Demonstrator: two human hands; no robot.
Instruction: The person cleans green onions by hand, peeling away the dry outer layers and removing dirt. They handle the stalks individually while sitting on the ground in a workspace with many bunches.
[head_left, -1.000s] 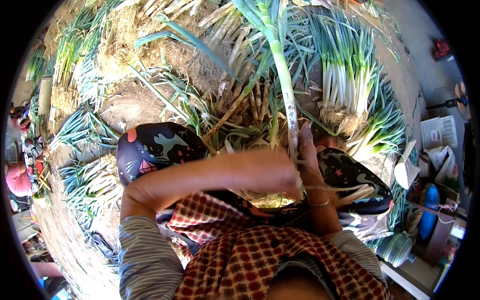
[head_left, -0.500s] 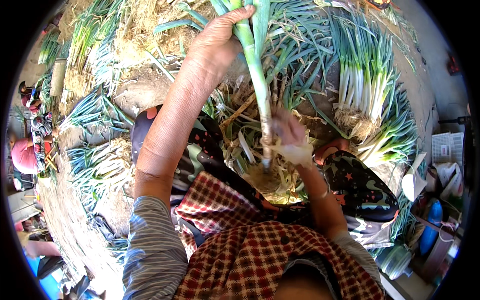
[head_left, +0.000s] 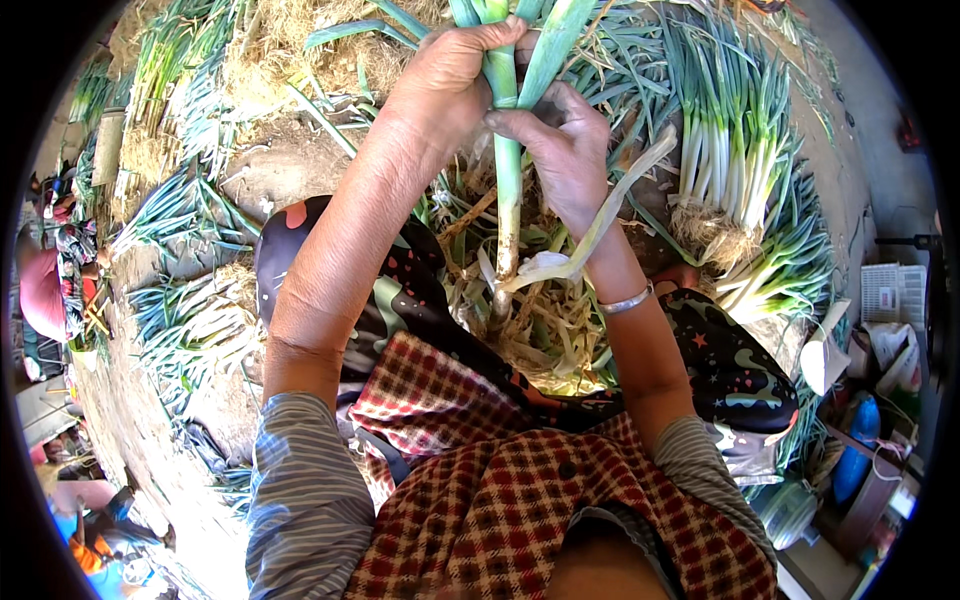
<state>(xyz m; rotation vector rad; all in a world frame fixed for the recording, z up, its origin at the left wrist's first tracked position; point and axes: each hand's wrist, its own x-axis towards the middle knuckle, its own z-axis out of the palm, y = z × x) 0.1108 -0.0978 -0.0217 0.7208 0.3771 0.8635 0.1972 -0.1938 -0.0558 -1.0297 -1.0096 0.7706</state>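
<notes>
A large green onion (head_left: pixel 508 185) stands nearly upright before me, its leaves at the top and its root end low between my knees. My left hand (head_left: pixel 450 75) is closed round it just under the leaf fork, thumb across the front. My right hand (head_left: pixel 565 145) pinches at the stalk just below, thumb and fingertips against it where a leaf parts. A pale, limp strip of peel (head_left: pixel 595 240) hangs off the lower stalk and arches across my right wrist. Beneath lies a heap of dry peelings (head_left: pixel 550 340), which partly hides the root end.
Bundled green onions (head_left: pixel 730 160) lie to the right, roots toward me. More bundles (head_left: pixel 205 325) lie on the left, and rooty piles (head_left: pixel 310 60) at the far side. A white plastic basket (head_left: pixel 893 292) and a blue bottle (head_left: pixel 858 450) stand far right. Other people are at the left edge.
My right hand has risen from the lower stalk to the fork, close to my left hand. The strip of peel now hangs loose, and the stalk stands straighter.
</notes>
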